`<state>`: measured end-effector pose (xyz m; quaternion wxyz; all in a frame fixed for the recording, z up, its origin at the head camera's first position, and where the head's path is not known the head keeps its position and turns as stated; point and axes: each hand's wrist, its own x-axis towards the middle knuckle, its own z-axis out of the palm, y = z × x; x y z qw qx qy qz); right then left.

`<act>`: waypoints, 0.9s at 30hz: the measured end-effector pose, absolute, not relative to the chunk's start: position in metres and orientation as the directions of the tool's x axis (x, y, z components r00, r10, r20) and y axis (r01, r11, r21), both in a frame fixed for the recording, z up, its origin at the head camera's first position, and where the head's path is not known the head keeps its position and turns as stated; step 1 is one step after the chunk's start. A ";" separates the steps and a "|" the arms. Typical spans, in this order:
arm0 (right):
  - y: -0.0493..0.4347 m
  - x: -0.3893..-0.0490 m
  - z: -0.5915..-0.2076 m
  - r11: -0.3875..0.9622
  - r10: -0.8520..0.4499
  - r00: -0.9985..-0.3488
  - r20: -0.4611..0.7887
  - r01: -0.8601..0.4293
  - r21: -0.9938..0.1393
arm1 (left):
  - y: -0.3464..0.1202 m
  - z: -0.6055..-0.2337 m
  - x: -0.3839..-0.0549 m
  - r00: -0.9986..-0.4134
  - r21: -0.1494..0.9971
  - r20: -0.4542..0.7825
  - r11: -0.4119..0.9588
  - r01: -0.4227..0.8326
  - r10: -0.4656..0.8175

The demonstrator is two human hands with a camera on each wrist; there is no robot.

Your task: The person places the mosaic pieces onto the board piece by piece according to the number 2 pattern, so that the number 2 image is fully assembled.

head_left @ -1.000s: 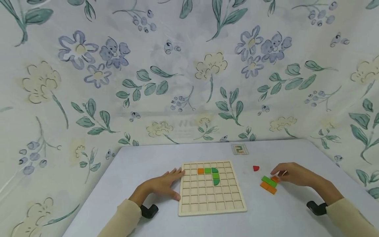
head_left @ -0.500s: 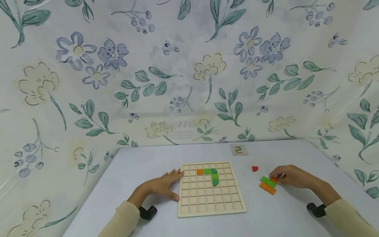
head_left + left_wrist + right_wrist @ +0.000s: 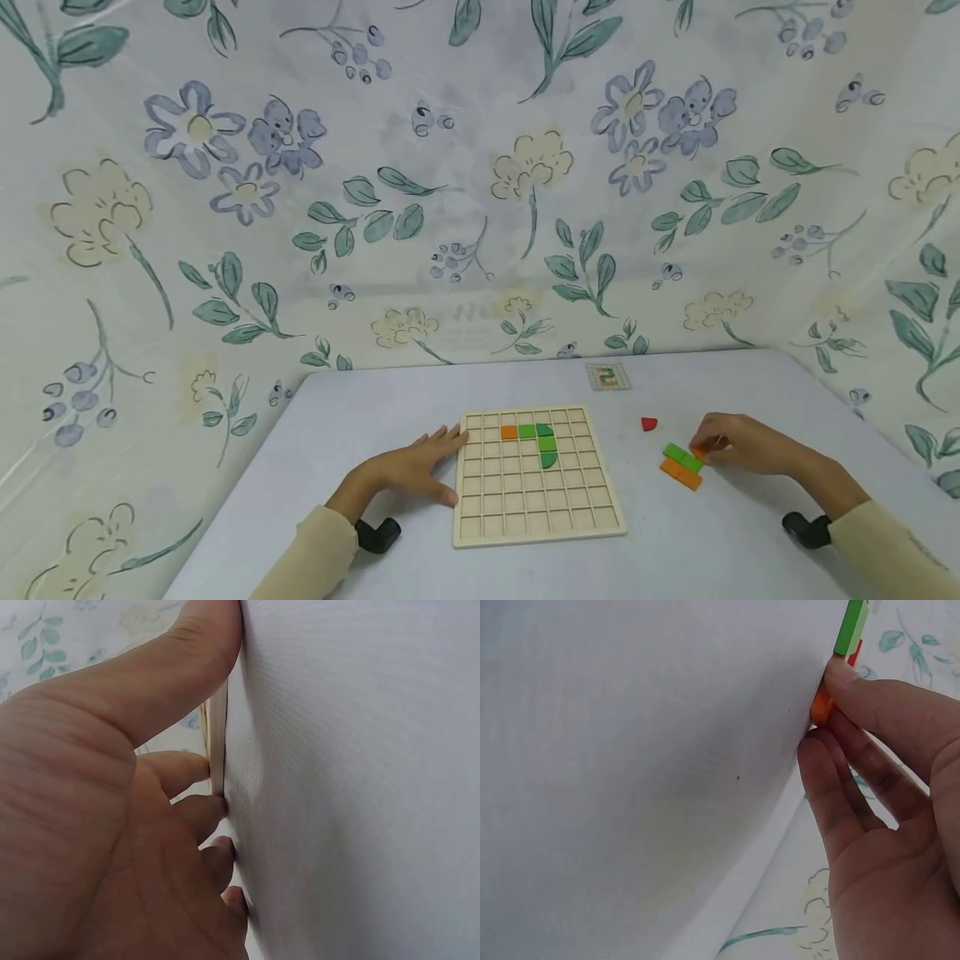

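Note:
A wooden grid board (image 3: 540,500) lies on the table with several orange and green tiles set in its upper cells. My left hand (image 3: 412,468) rests at the board's left edge, fingers spread; the left wrist view shows fingertips touching the board's side (image 3: 217,742). To the right, my right hand (image 3: 742,444) pinches an orange tile (image 3: 822,705) between thumb and fingers, low at the table surface. Beside it lie green tiles (image 3: 681,456) and, nearer me, a pair of orange tiles (image 3: 681,474). The fingers cover part of the pinched tile in the head view.
A red rounded tile (image 3: 648,424) lies alone between the board and the right hand. Farther back is a small pattern card (image 3: 608,377) with a printed grid. A floral cloth (image 3: 480,208) hangs behind the white table (image 3: 375,392).
My right hand's fingers have closed on the orange tile beside the green ones. The left hand stays at the board's edge, and the tiles on the board have not moved.

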<state>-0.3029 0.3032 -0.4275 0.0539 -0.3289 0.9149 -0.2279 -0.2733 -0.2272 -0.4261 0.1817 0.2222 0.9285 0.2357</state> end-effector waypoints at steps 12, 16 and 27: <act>0.305 -0.300 -0.427 0.673 -0.632 -0.774 0.049 -0.578 -0.462 | -0.226 -0.425 -0.272 -0.845 0.532 -0.253 0.797 0.286 0.472; 0.304 -0.300 -0.427 0.676 -0.631 -0.775 0.047 -0.578 -0.456 | -0.226 -0.424 -0.271 -0.844 0.533 -0.255 0.797 0.284 0.471; 0.303 -0.300 -0.426 0.690 -0.617 -0.786 0.035 -0.562 -0.457 | -0.225 -0.420 -0.269 -0.846 0.538 -0.246 0.793 0.287 0.473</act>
